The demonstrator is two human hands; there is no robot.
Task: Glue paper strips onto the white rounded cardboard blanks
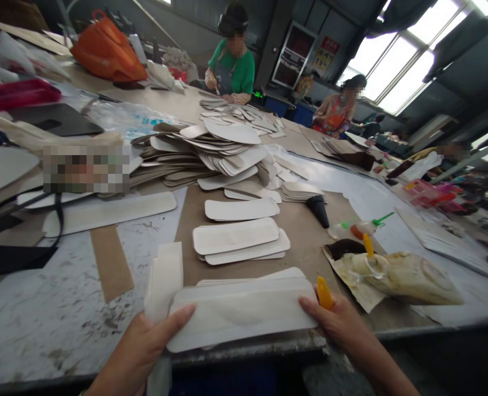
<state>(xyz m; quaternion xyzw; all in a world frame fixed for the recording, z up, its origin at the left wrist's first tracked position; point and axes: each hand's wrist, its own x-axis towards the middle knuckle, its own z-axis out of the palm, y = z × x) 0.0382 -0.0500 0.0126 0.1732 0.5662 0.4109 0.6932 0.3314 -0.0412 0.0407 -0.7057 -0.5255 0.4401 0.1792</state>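
Note:
Between my two hands is a long white panel point(244, 311) with rounded corners, above the table's front edge. My left hand point(151, 338) grips its left end, thumb on top. My right hand point(337, 322) closes on the right end, and a yellow handle-like piece point(325, 293) sticks up from that hand; its other end is hidden. Pale strips point(164, 278) lie by my left hand and pass behind it. Just behind the held panel are more white panels point(287, 273). Beyond them lies a small pile of similar panels point(236, 236).
A large heap of panels point(223, 146) stands mid-table. At right are a stained, pale bag-like bundle point(421, 278) with a yellow piece, a black cone point(318, 211) and a green-tipped bottle point(365, 228). Co-workers point(238, 69) work farther back. An orange bag point(106, 52) sits back left.

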